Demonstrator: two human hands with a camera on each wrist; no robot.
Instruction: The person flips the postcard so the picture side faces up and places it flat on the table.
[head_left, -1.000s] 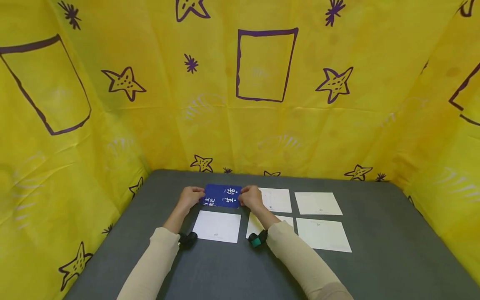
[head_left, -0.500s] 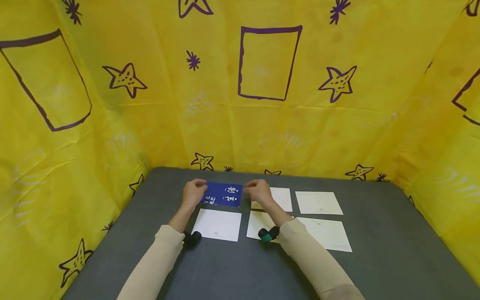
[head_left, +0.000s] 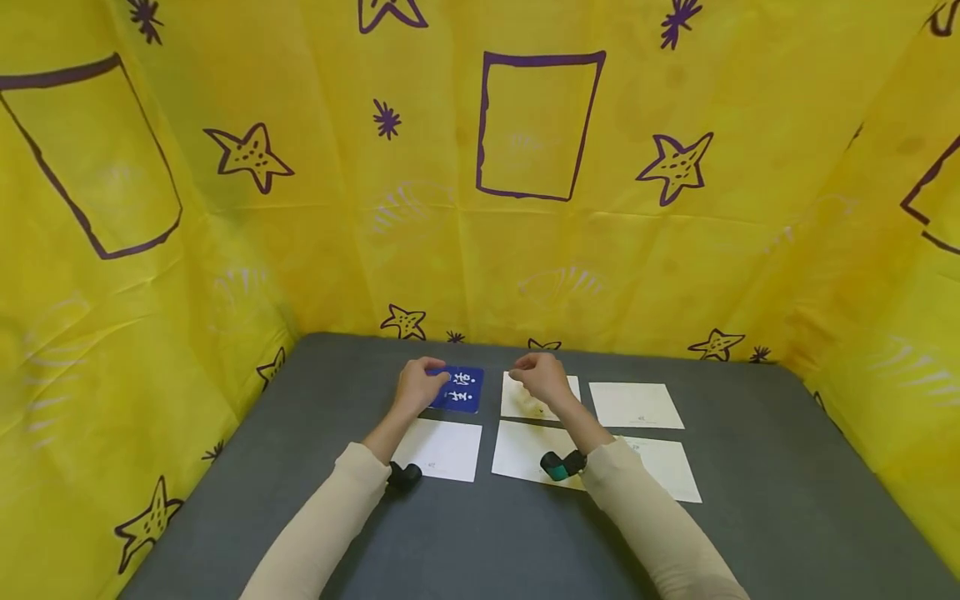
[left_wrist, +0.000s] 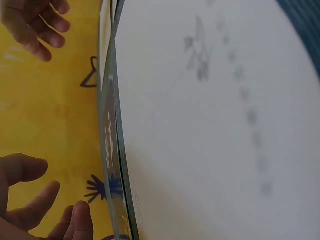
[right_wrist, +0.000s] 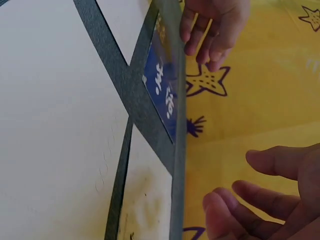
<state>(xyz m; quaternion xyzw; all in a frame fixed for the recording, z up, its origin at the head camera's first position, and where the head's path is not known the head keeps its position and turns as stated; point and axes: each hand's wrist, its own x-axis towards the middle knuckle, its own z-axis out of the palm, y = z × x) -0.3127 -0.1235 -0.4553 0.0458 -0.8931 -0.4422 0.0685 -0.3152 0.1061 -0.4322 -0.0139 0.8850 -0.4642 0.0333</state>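
A blue card (head_left: 467, 392) with white lettering lies face up at the back left of the cards, its left part hidden by my left hand (head_left: 418, 385). That hand hovers above it with fingers loosely bent and nothing between them. My right hand (head_left: 543, 380) hangs over the white card (head_left: 517, 405) in the middle of the back row, casting a shadow on it. In the right wrist view, the right hand's fingers (right_wrist: 267, 200) are parted from the thumb with nothing held. The left wrist view likewise shows the left hand's fingers (left_wrist: 42, 205) spread and holding nothing.
White cards lie flat in two rows on the dark grey table (head_left: 480, 542): a back right card (head_left: 637, 406), a front left card (head_left: 444, 451), a front middle card (head_left: 521, 450) and a front right card (head_left: 672, 473). A yellow printed cloth (head_left: 420, 258) surrounds the table.
Both hands have let go of the blue card's edges and lifted. The right hand has moved right, over the white card; the left hand has moved right, over the blue card.
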